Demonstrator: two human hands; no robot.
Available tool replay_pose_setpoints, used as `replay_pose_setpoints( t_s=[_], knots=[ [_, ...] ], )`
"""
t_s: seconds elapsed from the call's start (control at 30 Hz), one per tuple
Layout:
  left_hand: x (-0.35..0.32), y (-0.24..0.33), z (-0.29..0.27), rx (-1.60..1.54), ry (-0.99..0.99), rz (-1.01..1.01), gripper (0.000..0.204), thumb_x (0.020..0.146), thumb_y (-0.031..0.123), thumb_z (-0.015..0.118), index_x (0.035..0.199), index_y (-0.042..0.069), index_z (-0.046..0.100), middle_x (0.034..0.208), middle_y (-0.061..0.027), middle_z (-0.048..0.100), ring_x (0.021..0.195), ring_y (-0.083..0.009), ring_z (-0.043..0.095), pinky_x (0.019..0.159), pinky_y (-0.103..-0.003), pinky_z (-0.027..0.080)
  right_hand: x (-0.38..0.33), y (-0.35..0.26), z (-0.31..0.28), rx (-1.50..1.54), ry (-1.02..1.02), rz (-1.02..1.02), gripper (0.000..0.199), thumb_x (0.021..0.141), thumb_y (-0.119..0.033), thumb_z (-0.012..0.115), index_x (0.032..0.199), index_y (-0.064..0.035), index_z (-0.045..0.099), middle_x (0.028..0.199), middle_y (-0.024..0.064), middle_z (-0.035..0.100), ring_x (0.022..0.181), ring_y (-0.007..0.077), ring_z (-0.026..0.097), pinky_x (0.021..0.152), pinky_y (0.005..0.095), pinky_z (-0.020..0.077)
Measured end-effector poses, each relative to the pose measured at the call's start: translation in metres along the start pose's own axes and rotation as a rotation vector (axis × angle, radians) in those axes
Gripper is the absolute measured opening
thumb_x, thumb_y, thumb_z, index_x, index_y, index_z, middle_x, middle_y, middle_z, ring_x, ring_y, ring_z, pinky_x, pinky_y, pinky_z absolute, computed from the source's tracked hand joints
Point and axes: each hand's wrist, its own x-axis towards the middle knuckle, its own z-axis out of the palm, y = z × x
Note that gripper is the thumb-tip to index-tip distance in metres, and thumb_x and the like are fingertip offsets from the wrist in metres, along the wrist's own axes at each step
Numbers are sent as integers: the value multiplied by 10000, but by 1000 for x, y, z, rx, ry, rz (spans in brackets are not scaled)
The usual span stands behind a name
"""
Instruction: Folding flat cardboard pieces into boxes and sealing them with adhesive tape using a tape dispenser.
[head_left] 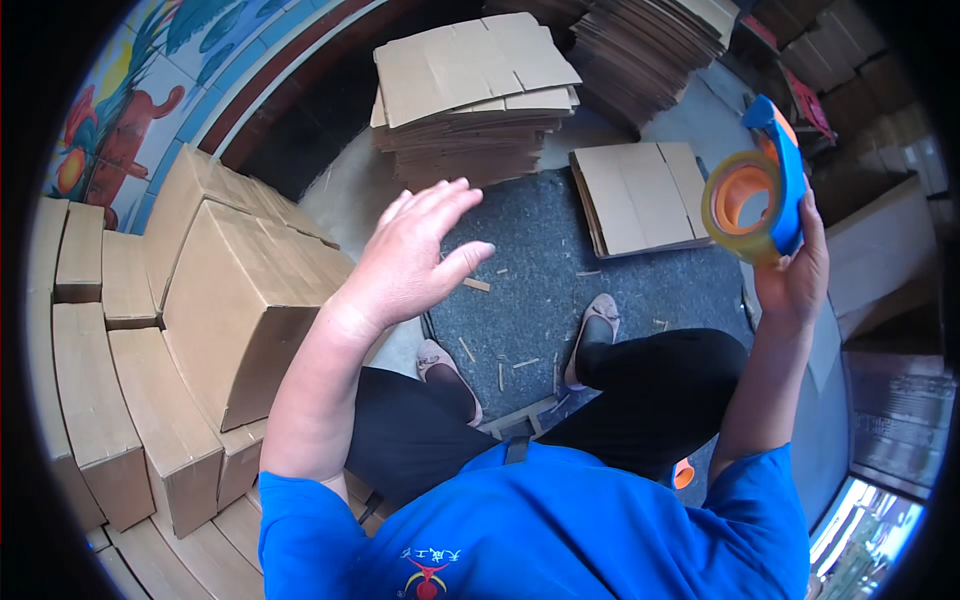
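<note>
My right hand [793,262] is closed around a blue tape dispenser [787,195], raised on the right side. An orange core sits inside the dispenser's roll of clear yellowish tape [722,200]. Held up in front of me on the left, my left hand [418,250] has its fingers stretched out and nothing in it. Beyond and between the hands lies a small pile of flat folded cardboard boxes [640,195] on the dark grey mat [530,240]. Closest on the left of my left arm is a made-up cardboard box [235,300].
Several closed boxes [165,390] are stacked along my left. Tall stacks of flat cardboard [470,70] stand ahead, with more flat cardboard [645,55] behind to the right. A painted tile wall [170,90] is far left. An orange ring [683,473] shows beside my right thigh.
</note>
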Motion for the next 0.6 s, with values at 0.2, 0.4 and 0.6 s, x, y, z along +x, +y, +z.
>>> replay_pose_setpoints(
  t_s=[0.2,0.4,0.6],
  knots=[
    [74,-1,111,20,-871,-186,595,938,376,608,1410,38,479,1382,-192,544,1292,-327,515,1091,-415,410,-45,-24,-30,-132,-327,-304,458,1054,-208,426,1484,-64,360,1386,137,524,1244,254,567,1021,426,491],
    [117,-19,305,-541,-647,-401,730,930,414,609,1486,17,351,1458,-240,452,1358,-356,439,1124,-404,363,-25,24,-81,-130,337,-95,398,1028,-190,504,1381,-12,461,1355,142,535,1249,242,553,1072,412,449],
    [194,12,426,-1077,-277,-1183,892,924,454,651,1537,3,185,1548,-229,318,1442,-306,308,1158,-406,276,-32,13,-115,-173,351,-141,355,1030,-192,470,1361,-63,456,1322,144,558,1232,281,565,1050,450,468]
  ],
)
